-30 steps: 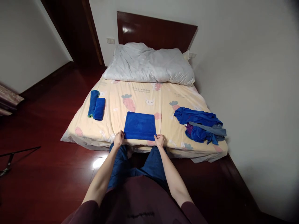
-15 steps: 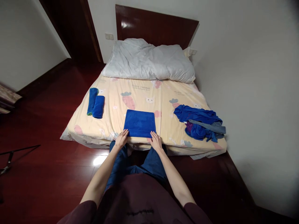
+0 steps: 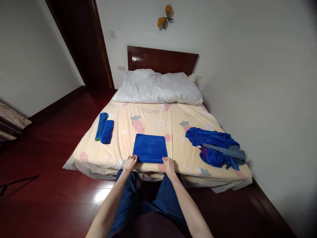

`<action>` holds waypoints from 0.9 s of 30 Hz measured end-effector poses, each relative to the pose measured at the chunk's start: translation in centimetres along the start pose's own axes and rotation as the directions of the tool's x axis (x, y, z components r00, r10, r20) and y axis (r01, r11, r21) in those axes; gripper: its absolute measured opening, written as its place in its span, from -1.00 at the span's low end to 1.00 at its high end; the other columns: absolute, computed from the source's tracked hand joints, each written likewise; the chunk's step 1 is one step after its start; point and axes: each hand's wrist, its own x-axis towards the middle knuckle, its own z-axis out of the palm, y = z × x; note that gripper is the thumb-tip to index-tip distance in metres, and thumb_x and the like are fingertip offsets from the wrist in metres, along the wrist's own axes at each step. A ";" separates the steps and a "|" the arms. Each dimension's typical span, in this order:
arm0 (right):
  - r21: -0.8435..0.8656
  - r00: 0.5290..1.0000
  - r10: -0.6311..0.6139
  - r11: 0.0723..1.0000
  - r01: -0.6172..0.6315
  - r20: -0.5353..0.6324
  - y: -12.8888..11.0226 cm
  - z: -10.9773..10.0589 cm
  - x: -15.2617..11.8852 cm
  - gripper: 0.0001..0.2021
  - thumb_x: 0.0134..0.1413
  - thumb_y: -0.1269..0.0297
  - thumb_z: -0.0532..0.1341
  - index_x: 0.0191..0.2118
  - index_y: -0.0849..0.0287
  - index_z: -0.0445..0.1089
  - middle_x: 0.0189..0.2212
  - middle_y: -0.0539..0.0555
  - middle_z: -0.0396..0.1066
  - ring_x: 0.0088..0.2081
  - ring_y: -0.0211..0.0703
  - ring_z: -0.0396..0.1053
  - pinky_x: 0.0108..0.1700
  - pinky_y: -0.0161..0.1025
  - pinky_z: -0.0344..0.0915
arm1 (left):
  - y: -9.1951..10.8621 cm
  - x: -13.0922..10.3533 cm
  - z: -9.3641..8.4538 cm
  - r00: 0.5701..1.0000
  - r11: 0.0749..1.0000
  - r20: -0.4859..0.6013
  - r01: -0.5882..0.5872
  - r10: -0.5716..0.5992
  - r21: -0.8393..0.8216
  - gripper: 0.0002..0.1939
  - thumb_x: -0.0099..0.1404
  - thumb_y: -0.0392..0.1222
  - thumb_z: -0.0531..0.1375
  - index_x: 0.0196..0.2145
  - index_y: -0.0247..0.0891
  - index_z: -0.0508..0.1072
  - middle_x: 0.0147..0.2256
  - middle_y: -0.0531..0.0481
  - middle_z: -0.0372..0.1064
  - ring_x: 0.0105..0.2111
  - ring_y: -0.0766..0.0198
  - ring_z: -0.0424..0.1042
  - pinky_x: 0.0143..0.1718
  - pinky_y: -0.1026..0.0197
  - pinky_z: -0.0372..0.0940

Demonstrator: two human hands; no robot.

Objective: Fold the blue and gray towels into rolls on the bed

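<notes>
A blue towel [image 3: 150, 147] lies flat near the foot of the bed, with a narrow strip folded over along its near edge. My left hand [image 3: 130, 162] grips the near left corner, its fingers bent over the folded strip. At the near right corner, my right hand [image 3: 168, 165] holds the same strip in a like way. Both thumbs are hard to make out. Left of the towel lie two rolled towels side by side, a blue roll [image 3: 107, 132] and a darker roll with a green edge [image 3: 101, 127].
A loose heap of blue, purple and grey cloths [image 3: 218, 147] lies on the bed's right side. The bed [image 3: 148, 122] has a yellow patterned sheet, with a bunched pale quilt [image 3: 158, 87] by the headboard [image 3: 160, 59]. A thin black stand [image 3: 19, 181] is on the floor at left.
My view has tilted up, so the bed sits lower and a wall lamp shows. Both hands stay at the towel's near corners, and the fingers look more curled over the folded strip.
</notes>
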 end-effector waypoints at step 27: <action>0.836 0.925 0.378 0.519 -0.179 -0.036 2.2 1.0 -3.1 -0.65 0.08 -0.07 0.17 -0.47 0.12 0.28 -0.59 -0.05 0.30 -0.49 -0.21 0.29 -0.40 -0.29 0.31 | -2.4 -3.2 2.1 0.923 0.689 -0.122 0.180 -0.365 -0.701 -0.58 0.33 0.09 0.01 -0.38 -0.27 0.47 -0.44 -0.07 0.48 -0.36 0.16 0.47 -0.23 0.15 0.37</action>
